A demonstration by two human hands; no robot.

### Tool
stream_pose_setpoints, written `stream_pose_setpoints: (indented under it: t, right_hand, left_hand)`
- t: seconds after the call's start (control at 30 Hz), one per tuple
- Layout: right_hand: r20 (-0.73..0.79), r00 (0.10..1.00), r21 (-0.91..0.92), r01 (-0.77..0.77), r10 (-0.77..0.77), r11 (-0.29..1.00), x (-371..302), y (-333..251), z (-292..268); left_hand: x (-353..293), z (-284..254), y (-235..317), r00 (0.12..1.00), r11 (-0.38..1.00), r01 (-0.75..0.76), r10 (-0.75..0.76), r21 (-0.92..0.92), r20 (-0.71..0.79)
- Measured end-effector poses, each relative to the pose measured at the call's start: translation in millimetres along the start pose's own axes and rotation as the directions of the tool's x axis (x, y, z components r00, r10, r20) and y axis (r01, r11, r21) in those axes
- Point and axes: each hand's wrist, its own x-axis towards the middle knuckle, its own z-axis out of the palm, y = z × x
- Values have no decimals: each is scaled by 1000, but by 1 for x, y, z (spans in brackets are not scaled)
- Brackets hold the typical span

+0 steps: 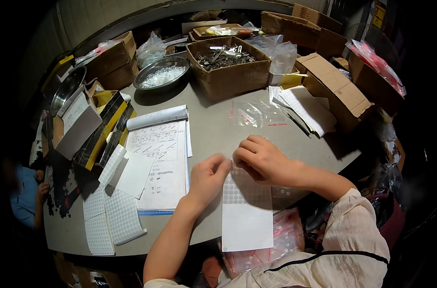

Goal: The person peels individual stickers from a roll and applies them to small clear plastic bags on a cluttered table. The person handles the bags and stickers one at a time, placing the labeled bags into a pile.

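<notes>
Just below left hand point(208, 178) (pinched) and right hand point(260, 159) — its grip unclear — lies the dotted sheet point(247, 223).

No txt legible; handwr. point(162, 172) on paper pad point(158, 161) too sm.

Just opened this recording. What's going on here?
A person's left hand and right hand are close together at the upper end of a white sheet. Grey dots show on its upper part; the lower part looks mostly bare. Whether the fingers pinch anything is hidden. Beyond the hands, clear plastic bags lie on the table.
</notes>
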Motion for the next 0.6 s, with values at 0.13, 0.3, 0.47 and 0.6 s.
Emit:
stream_pose_setpoints:
  t: [0.13,0.3,0.47,0.6]
  right_hand:
    - [7,999,153,-37,37,987,2,20,-16]
    - [-83,943,112,-312,321,944,-16,138,-26]
    - [79,830,108,-558,553,823,-52,135,-35]
    - [255,865,639,-486,431,596,-36,89,-45]
  left_hand:
    - [3,0,-11,999,999,35,-35,-13,-27]
    - [4,1,-7,998,1000,-2,3,13,-64]
    - [3,2,-3,995,999,-6,9,35,-98]
    - [1,1,-6,996,1000,21,-23,-21,-84]
